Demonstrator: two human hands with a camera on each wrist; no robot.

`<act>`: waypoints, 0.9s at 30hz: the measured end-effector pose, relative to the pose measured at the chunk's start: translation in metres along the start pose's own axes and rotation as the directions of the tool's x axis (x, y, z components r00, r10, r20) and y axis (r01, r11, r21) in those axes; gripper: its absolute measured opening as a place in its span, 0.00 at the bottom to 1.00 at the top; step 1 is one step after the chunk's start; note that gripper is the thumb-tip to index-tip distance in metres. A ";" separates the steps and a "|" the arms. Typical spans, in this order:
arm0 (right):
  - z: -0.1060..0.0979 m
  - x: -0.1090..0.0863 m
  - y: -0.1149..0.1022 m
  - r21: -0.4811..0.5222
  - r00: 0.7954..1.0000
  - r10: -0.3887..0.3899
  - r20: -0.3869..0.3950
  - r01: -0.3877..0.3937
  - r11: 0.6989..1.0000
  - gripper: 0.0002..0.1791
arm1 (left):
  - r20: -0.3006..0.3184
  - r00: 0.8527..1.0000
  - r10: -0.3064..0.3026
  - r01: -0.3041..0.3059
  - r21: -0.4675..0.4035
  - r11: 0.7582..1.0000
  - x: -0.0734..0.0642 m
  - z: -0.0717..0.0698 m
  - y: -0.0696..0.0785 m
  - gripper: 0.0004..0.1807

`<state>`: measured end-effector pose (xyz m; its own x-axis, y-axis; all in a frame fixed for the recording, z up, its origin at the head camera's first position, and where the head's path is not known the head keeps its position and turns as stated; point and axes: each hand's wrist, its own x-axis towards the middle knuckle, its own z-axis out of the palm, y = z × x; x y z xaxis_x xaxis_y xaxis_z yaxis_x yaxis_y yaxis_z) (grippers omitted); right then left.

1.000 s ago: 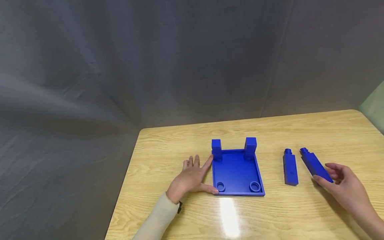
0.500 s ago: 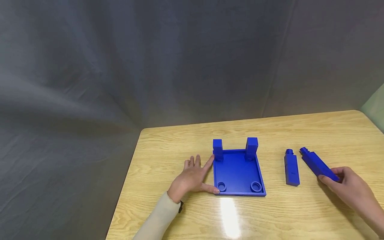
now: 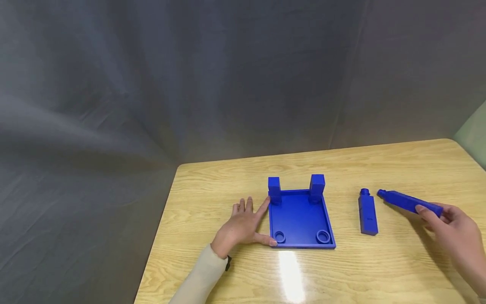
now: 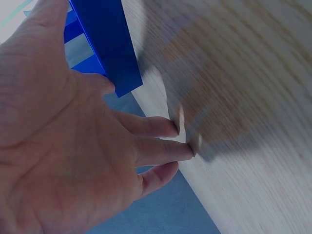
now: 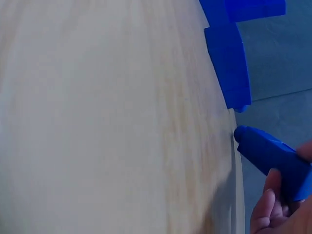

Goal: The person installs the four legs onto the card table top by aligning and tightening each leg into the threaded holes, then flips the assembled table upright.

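A square blue tray with a raised rim lies on the table. Two square blue posts, a left post and a right post, stand at its back corners, and two rings mark its front corners. My left hand spreads its fingers beside the tray, thumb and forefinger touching its left edge. At the right, my right hand pinches the wide end of a blue post with a threaded neck, also in the right wrist view. That post slants, its neck pointing left.
Another blue post with a threaded neck lies between the tray and my right hand. Behind the wooden table hangs a dark grey curtain. A bright reflection shows in front of the tray.
My right hand has closed on the post and raised its wide end, swinging it to the right so the post lies more sideways. The left hand and the tray have stayed put.
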<state>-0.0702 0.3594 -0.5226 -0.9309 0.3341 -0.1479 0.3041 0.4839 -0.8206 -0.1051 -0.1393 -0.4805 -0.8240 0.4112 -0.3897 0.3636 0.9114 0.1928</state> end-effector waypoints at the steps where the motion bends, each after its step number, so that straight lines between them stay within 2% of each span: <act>1: 0.000 0.000 0.000 0.031 1.000 -0.002 -0.004 0.002 1.000 0.32 | -0.002 1.000 -0.001 0.001 0.000 1.000 0.000 0.000 0.000 0.72; 4: 0.002 0.000 -0.002 0.171 1.000 -0.028 -0.008 0.029 0.985 0.19 | -0.001 1.000 -0.008 0.008 0.001 1.000 -0.001 0.001 -0.001 0.73; 6: 0.004 -0.001 -0.003 0.275 0.998 -0.066 -0.025 0.070 0.959 0.09 | -0.002 1.000 -0.010 0.010 0.001 1.000 -0.001 0.001 -0.001 0.73; 7: 0.005 -0.001 -0.004 0.337 0.996 -0.084 -0.039 0.092 0.937 0.05 | -0.001 1.000 -0.008 0.008 -0.001 1.000 -0.001 0.000 -0.001 0.73; 8: 0.005 -0.001 -0.006 0.415 0.994 -0.100 -0.050 0.112 0.903 0.03 | -0.002 1.000 -0.005 0.005 -0.004 1.000 -0.002 0.000 -0.001 0.72; 10: 0.007 -0.002 -0.009 0.516 0.988 -0.130 -0.089 0.157 0.842 0.06 | -0.002 1.000 0.004 -0.004 -0.005 1.000 -0.001 0.000 -0.001 0.72; 11: 0.007 -0.002 -0.012 0.570 0.984 -0.141 -0.109 0.178 0.802 0.07 | -0.003 1.000 0.010 -0.010 -0.005 1.000 -0.001 0.000 -0.001 0.72; 13: 0.010 -0.002 -0.017 0.699 0.977 -0.148 -0.153 0.213 0.682 0.08 | -0.005 1.000 0.016 -0.016 0.002 1.000 0.000 -0.001 -0.001 0.72; 16: 0.016 -0.003 -0.026 0.806 0.968 -0.138 -0.212 0.253 0.535 0.10 | -0.004 1.000 0.013 -0.013 0.008 1.000 0.001 0.000 0.000 0.72; 17: 0.018 -0.003 -0.030 0.844 0.964 -0.137 -0.226 0.264 0.467 0.11 | -0.001 1.000 0.008 -0.008 0.013 1.000 0.001 0.000 0.000 0.72; 18: 0.020 -0.003 -0.032 0.863 0.961 -0.141 -0.238 0.276 0.423 0.13 | 0.003 1.000 0.005 -0.005 0.016 1.000 0.001 0.000 0.000 0.72; 20: 0.022 -0.004 -0.037 0.888 0.959 -0.154 -0.239 0.280 0.364 0.14 | 0.004 1.000 0.008 -0.008 0.014 1.000 0.001 0.002 0.001 0.72; 23: 0.023 -0.007 -0.043 0.915 0.957 -0.210 -0.200 0.259 0.308 0.15 | 0.005 1.000 0.011 -0.011 0.020 1.000 0.002 0.003 0.002 0.73; 24: 0.024 -0.008 -0.045 0.922 0.956 -0.229 -0.182 0.247 0.298 0.15 | 0.003 1.000 0.013 -0.013 0.019 1.000 0.002 0.003 0.002 0.73; 27: 0.029 -0.013 -0.052 0.928 0.952 -0.275 -0.135 0.219 0.300 0.15 | 0.001 1.000 0.007 -0.007 0.028 1.000 0.001 0.003 0.002 0.73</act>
<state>-0.0795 0.3066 -0.4944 -0.9422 0.2945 0.1595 -0.3004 -0.5327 -0.7912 -0.1041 -0.1368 -0.4835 -0.8211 0.4174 -0.3894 0.3814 0.9087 0.1698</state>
